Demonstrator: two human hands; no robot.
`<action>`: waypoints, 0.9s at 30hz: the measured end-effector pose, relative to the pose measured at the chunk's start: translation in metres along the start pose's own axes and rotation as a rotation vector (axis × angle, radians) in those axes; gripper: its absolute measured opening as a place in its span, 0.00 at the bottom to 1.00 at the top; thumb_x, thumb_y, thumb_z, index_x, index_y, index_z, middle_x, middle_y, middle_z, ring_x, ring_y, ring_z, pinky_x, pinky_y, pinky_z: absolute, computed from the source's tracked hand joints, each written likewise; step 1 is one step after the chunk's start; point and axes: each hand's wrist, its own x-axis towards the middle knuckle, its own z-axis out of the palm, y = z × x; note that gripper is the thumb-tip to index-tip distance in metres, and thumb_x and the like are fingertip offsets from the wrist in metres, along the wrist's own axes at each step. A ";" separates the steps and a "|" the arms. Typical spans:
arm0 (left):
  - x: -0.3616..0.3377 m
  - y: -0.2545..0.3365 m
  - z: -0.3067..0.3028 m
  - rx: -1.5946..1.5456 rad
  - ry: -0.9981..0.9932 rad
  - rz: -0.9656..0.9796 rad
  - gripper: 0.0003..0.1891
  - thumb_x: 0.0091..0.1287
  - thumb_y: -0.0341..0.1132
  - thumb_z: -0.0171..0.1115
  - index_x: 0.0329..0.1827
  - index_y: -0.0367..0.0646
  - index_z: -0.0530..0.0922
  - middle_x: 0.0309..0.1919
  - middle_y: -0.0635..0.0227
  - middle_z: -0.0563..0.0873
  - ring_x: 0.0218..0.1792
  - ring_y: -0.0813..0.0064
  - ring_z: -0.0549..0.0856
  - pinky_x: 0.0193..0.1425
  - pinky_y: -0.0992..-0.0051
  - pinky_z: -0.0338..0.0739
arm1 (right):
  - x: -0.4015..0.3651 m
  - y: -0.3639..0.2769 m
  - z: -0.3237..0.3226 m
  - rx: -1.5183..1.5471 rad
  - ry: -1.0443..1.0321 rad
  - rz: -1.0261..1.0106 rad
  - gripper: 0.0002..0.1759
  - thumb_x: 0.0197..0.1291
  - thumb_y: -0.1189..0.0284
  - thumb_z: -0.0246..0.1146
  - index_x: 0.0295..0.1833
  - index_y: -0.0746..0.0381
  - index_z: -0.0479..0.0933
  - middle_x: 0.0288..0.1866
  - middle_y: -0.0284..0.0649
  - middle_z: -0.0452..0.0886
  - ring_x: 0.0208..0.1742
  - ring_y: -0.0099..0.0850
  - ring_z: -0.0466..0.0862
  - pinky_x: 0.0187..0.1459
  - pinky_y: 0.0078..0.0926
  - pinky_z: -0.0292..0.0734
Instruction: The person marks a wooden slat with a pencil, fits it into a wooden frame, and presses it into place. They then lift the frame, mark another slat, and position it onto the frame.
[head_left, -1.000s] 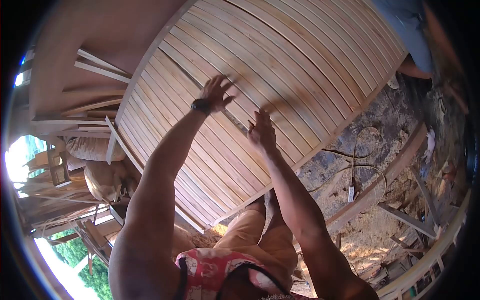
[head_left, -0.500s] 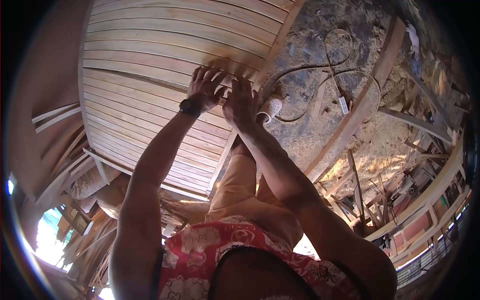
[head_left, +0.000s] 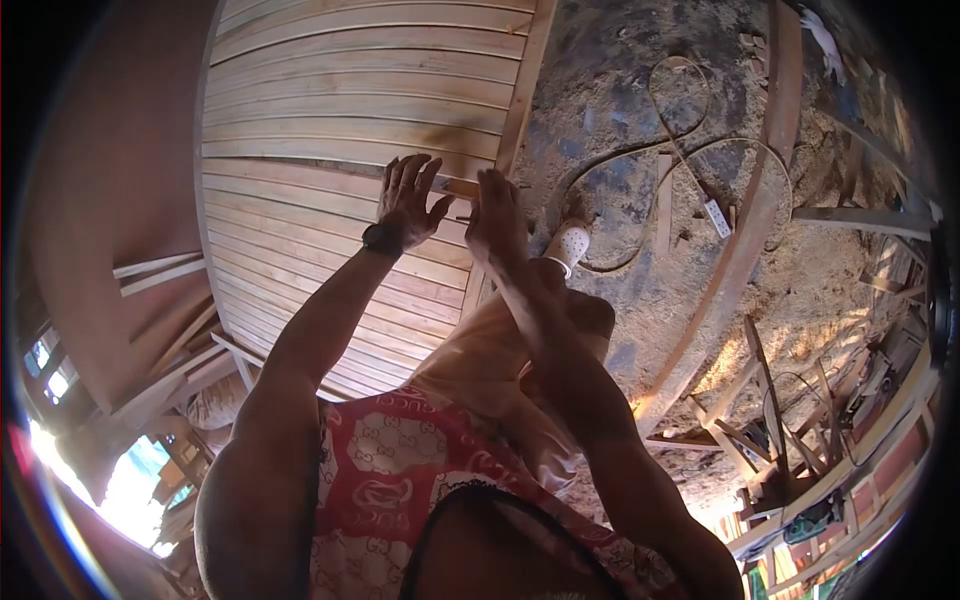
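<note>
A large panel of pale wooden slats [head_left: 330, 225] lies below my hands, with a dark gap running between two slats near its middle. Over that gap my left hand [head_left: 405, 208] rests with fingers spread, a dark watch on its wrist. My right hand [head_left: 497, 222] is closed at the panel's right side rail [head_left: 514, 110], its fingers curled round a short brown piece [head_left: 460, 187]. The piece points left toward my left fingertips; its kind cannot be made out. A dark smudge shows on the slats just above.
A power strip [head_left: 717, 218] with a looped cable lies on the sawdust-covered floor [head_left: 610, 90]. A long plank [head_left: 722, 270] crosses the floor on the right, near scrap wood. My light clog [head_left: 568, 245] stands beside the panel. A brown sheet [head_left: 110, 180] lies left.
My hands have moved apart slightly, and the brown piece now shows at my right hand. The view has shifted, so the panel appears turned and the floor items sit lower.
</note>
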 end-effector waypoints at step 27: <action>0.049 -0.034 0.041 -0.145 0.344 0.164 0.27 0.66 0.46 0.69 0.64 0.40 0.78 0.62 0.51 0.80 0.66 0.45 0.76 0.74 0.44 0.66 | 0.055 -0.001 0.019 -0.445 0.153 0.020 0.27 0.65 0.70 0.67 0.69 0.60 0.74 0.73 0.42 0.74 0.77 0.45 0.70 0.71 0.47 0.76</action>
